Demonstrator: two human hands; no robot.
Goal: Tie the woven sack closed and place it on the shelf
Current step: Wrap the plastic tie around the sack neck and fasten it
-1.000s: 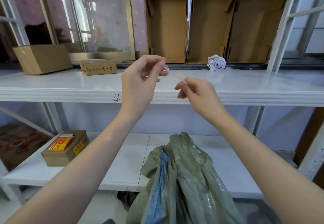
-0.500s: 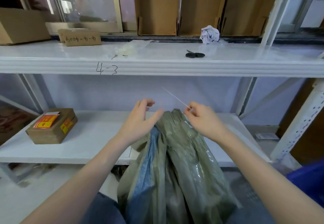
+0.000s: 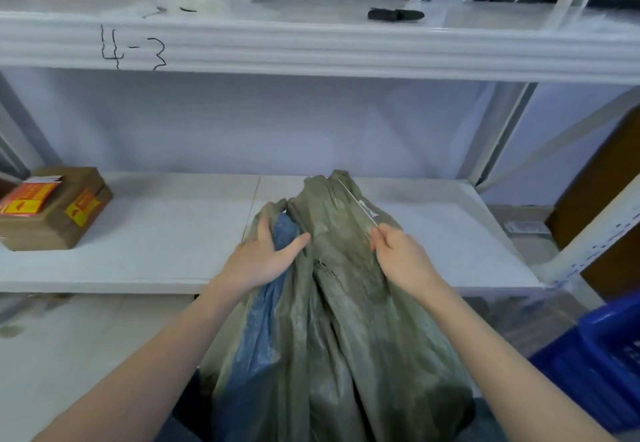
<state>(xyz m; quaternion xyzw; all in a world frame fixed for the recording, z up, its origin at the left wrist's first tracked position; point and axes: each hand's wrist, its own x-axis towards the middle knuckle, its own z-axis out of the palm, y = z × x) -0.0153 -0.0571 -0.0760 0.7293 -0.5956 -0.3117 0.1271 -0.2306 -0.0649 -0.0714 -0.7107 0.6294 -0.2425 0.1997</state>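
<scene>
Hands have dropped to the sack [image 3: 346, 303]: left hand [image 3: 261, 256] open against its neck, right hand [image 3: 398, 254] pinching the tie [image 3: 356, 203], so tying can start.

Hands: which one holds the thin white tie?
The right hand pinches the white tie; the left hand holds no tie, it only touches the sack.

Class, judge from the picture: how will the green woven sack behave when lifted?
Probably floppy: the woven sack falls in deep loose folds. Likely slippery; its surface looks glossy. The thin tie in the right hand may slide.
</scene>
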